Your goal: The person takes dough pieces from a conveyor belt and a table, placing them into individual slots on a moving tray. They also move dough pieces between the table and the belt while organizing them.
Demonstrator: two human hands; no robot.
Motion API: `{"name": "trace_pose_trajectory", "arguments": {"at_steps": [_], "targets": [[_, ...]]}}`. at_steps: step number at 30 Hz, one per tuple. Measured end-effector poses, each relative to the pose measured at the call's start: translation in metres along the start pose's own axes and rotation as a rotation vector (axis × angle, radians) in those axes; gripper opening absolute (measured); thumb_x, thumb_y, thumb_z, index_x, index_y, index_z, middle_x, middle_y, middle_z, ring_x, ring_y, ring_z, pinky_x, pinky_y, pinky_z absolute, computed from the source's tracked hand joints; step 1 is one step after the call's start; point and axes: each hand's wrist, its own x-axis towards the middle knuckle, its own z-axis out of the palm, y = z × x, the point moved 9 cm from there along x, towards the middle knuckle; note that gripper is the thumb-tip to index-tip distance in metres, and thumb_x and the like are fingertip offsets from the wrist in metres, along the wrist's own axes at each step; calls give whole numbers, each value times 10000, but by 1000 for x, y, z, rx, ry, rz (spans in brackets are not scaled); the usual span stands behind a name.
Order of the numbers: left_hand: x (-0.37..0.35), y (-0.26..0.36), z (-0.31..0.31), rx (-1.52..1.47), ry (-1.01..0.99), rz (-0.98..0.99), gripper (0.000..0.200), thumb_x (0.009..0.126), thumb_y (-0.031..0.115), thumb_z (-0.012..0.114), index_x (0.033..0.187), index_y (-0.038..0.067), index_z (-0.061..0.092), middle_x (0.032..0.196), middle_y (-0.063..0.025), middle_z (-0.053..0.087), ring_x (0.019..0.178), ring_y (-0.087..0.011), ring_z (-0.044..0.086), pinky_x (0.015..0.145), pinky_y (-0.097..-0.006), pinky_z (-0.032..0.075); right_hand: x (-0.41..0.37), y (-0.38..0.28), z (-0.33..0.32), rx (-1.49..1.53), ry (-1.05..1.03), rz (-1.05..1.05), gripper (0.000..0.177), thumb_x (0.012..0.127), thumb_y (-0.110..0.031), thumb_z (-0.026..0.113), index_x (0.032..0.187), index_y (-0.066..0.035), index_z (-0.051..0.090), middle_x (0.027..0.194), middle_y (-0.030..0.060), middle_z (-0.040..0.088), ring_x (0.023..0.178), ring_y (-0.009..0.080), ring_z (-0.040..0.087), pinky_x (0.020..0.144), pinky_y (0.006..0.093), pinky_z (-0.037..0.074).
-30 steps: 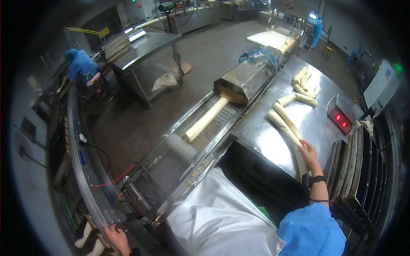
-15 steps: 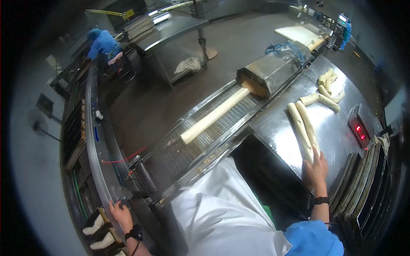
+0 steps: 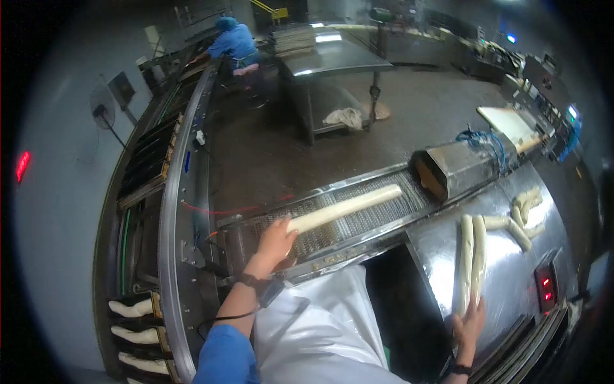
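Observation:
A long pale dough log (image 3: 345, 208) lies on the metal mesh conveyor (image 3: 313, 240). My left hand (image 3: 276, 240) has its fingers closed around the near left end of it. On the steel table to the right, two long dough ropes (image 3: 472, 256) lie side by side. My right hand (image 3: 470, 325) is closed around their near ends, with the fingertips partly hidden by the dough. Beyond them sits a loose group of bent dough pieces (image 3: 526, 211).
A metal hood (image 3: 464, 168) covers the conveyor's far end. A red-lit digital display (image 3: 546, 287) stands at the table's right edge. Shaped dough pieces (image 3: 135, 335) lie in trays on the left line. A person in blue (image 3: 233, 43) works farther along it.
My left hand has moved from the left rail onto the dough log, which has come out from the hood along the belt. My right hand stays at the dough ropes. The view has turned left.

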Motion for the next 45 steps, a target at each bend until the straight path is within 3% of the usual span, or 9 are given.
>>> {"name": "trace_pose_trajectory", "arguments": {"at_steps": [13,19,24,27,29,34,37,43,45], "targets": [[-39,44,6,-25,-145,81,427,807,213,683,1157,45,506,1029,-185,639,974,-378,610,870,-459,470,38,15,34,-320,21,54,822,809,-319,675,1515,-332,254,1488,217,351,1321,368,409,1081,533,349],[-65,-7,-28,131,-96,-3,440,759,336,735,1075,60,602,1014,-164,640,933,-341,617,837,-448,482,52,21,47,-298,-64,79,780,811,-377,669,1499,-313,307,1492,226,336,1323,385,410,1071,523,368],[-83,-35,-47,-11,-201,-296,335,769,327,672,970,60,650,863,-132,654,804,-317,646,727,-427,514,58,27,51,-232,-96,126,807,710,-317,728,1438,-142,427,1176,275,485,1077,448,523,909,483,451],[-95,-90,-32,-1540,-42,-831,290,835,330,634,959,68,649,768,-44,625,623,-155,579,558,-307,485,72,36,63,-21,-128,93,831,655,-365,719,1398,-83,476,1066,265,481,1011,454,532,882,476,453],[-70,-82,-108,-1730,302,-574,244,872,318,622,974,97,646,768,-30,626,612,-110,556,521,-278,460,72,30,61,45,-151,126,802,653,-315,715,1381,-68,486,1080,265,484,1016,425,533,882,468,458],[-81,-67,-273,-1236,1084,-86,337,943,306,598,1127,24,611,1014,-67,643,888,-148,614,788,-299,493,73,35,71,94,-129,160,783,659,-302,710,1360,-29,490,1079,268,489,1005,406,539,877,465,461],[-95,-81,-310,-1126,1217,-38,283,954,254,596,1110,18,598,998,-58,618,906,-130,580,820,-296,459,72,36,70,-14,-102,163,789,671,-355,701,1358,-26,493,1071,270,494,994,415,543,869,470,462],[-141,-255,-285,-1259,1226,-468,440,895,152,639,1272,-14,486,1134,-76,560,1013,-182,546,897,-309,442,71,6,61,-146,-140,237,748,713,-344,679,1361,-23,488,1039,245,539,937,390,565,852,461,468],[-167,-273,-276,-1255,1222,-557,513,885,127,628,1336,-19,432,1165,-85,547,1057,-199,538,933,-323,431,83,11,87,187,-209,157,696,741,-274,668,1358,-12,482,1052,210,608,942,334,598,834,418,483]]}}
